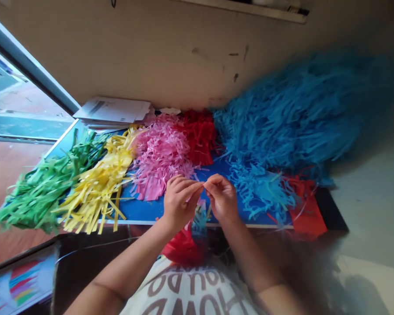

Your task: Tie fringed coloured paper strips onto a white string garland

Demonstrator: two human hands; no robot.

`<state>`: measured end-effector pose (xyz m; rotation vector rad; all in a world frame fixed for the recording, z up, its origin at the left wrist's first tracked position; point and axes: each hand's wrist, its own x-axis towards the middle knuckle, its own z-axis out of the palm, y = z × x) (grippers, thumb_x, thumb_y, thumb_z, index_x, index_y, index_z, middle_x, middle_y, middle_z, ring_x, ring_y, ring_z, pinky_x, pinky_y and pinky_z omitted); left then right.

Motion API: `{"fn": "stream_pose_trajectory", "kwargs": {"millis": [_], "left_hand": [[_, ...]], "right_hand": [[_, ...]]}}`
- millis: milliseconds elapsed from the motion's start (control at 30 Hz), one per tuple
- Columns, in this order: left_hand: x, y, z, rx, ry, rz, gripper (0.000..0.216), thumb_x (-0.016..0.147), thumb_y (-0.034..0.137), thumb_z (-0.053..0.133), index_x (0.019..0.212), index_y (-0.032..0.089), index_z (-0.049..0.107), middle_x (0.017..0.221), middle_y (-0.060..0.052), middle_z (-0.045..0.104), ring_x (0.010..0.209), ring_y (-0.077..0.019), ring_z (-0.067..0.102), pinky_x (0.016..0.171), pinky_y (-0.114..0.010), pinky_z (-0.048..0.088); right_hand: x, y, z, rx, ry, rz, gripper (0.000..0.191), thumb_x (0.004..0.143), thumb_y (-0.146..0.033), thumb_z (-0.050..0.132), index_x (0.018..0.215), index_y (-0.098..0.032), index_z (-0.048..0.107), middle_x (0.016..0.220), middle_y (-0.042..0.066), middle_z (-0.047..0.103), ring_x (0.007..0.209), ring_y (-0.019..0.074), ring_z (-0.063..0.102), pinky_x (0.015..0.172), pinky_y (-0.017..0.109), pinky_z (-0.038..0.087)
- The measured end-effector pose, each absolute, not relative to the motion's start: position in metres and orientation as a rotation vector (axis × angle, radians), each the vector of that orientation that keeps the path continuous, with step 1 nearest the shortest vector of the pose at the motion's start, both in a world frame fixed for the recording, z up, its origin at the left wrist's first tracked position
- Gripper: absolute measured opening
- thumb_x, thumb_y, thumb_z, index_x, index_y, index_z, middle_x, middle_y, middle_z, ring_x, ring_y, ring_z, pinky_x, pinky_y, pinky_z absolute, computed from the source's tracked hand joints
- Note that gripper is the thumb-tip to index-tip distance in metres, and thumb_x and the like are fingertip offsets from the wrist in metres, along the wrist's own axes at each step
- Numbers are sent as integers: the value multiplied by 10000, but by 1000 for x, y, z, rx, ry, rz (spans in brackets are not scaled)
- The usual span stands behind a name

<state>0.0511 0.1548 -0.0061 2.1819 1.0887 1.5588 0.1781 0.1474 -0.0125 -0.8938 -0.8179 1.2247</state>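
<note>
Over the table's front edge, my left hand (180, 200) and my right hand (223, 197) meet at their fingertips. Both are closed in a pinch; whatever lies between the fingers is too small to make out. Under them, at my lap, hangs a bunch of red paper (183, 247) with light blue fringe (200, 216) beside it. Just beyond my left hand is a heap of pink fringed paper (164, 148). To the right of my right hand lies blue fringed paper (261, 186). A thin pale string (95, 246) runs off to the lower left.
Green fringe (52, 183) and yellow fringe (100, 186) cover the left of the blue table (170, 212). Red fringe (200, 133) and stacked papers (113, 109) lie at the back. A big blue fringe heap (292, 113) and red paper (305, 208) are at right. A box (26, 280) stands lower left.
</note>
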Motion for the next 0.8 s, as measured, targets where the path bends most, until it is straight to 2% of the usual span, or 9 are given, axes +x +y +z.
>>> {"fn": "stream_pose_trajectory", "kwargs": {"millis": [133, 233, 300, 367, 433, 567, 633, 733, 800], "left_hand": [[43, 159, -12, 2009, 1184, 1624, 73, 919, 228, 650, 919, 208, 720, 872, -42, 764, 830, -172, 695, 861, -358, 520], [28, 163, -11, 1642, 1156, 1484, 173, 917, 357, 657, 913, 187, 691, 867, -57, 754, 826, -177, 703, 798, -316, 543], [22, 164, -9, 1361, 1103, 1317, 299, 881, 472, 685, 910, 175, 667, 770, -35, 715, 721, -152, 674, 683, -259, 530], [21, 166, -7, 1144, 1072, 1205, 392, 815, 545, 731, 872, 164, 657, 659, 10, 638, 602, -108, 599, 592, -213, 486], [24, 166, -6, 1031, 1065, 1142, 449, 749, 575, 777, 859, 151, 680, 631, 27, 599, 563, -82, 539, 559, -194, 456], [26, 165, -6, 1057, 1101, 1074, 535, 687, 612, 801, 938, 142, 752, 675, -2, 641, 591, -89, 534, 570, -205, 461], [23, 164, -7, 1125, 1138, 1087, 510, 727, 609, 770, 941, 146, 767, 674, -11, 656, 593, -97, 547, 569, -207, 465], [21, 161, -9, 1278, 1161, 1133, 427, 808, 561, 715, 914, 151, 770, 670, -22, 681, 580, -105, 574, 550, -201, 469], [23, 160, -11, 1396, 1151, 1142, 382, 842, 519, 692, 934, 156, 764, 669, -24, 697, 560, -109, 592, 534, -196, 476]], "right_hand": [[183, 165, -25, -1033, -1077, 1006, 212, 828, -421, 728, 793, -222, 664, 748, -24, 634, 610, 108, 523, 602, 244, 439], [223, 208, -39, -1479, -1320, 728, 298, 953, -429, 520, 975, -197, 705, 815, 40, 704, 637, 151, 593, 642, 280, 481], [255, 242, -50, -1917, -1602, 377, 287, 958, -308, 482, 1019, -179, 730, 999, 98, 732, 873, 194, 665, 802, 299, 501], [278, 270, -63, -2023, -1683, 316, 242, 906, -215, 544, 1013, -150, 751, 1086, 151, 722, 1005, 243, 661, 893, 334, 480], [289, 287, -73, -2060, -1720, 332, 224, 861, -152, 575, 980, -115, 761, 1086, 200, 712, 1011, 283, 662, 903, 372, 474], [292, 293, -74, -2102, -1761, 331, 229, 836, -98, 546, 910, -75, 761, 1010, 245, 708, 962, 322, 676, 869, 421, 490], [295, 283, -65, -2071, -1778, 305, 259, 865, -129, 526, 986, -103, 754, 1057, 217, 707, 978, 300, 681, 883, 410, 501], [294, 254, -51, -1764, -1666, 410, 270, 927, -261, 516, 1063, -163, 728, 1133, 149, 701, 916, 229, 710, 841, 361, 546], [283, 226, -46, -1507, -1465, 620, 245, 899, -358, 592, 1010, -182, 722, 1033, 103, 731, 815, 203, 724, 754, 336, 574]]}}
